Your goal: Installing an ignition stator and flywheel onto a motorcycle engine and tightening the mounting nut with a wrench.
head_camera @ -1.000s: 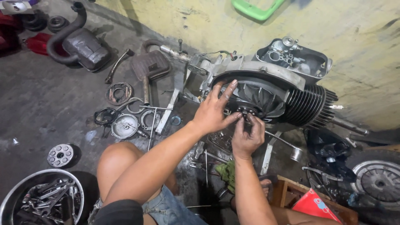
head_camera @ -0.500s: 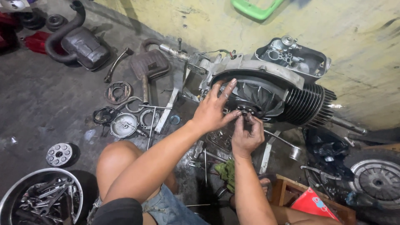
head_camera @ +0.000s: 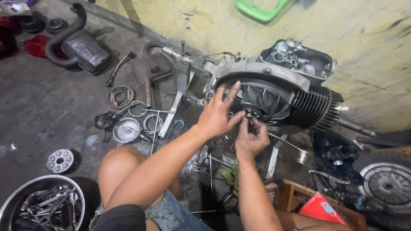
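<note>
left hand (head_camera: pixel 217 114) spread flat on the black finned fan (head_camera: pixel 265 102); right hand (head_camera: pixel 251 137) pinching the small dark hub nut (head_camera: pixel 248 114) beside the ribbed cylinder (head_camera: pixel 314 109).

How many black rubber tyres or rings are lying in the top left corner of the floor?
2: one black rubber ring at the far left, a second black rubber ring just right of it, beside the black exhaust pipe. More may lie out of frame.

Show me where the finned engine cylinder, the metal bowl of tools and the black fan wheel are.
finned engine cylinder (head_camera: pixel 316 109), head view, on its cooling fins.
metal bowl of tools (head_camera: pixel 17 191), head view, on its left rim.
black fan wheel (head_camera: pixel 266 100), head view, on its curved blades.
</note>
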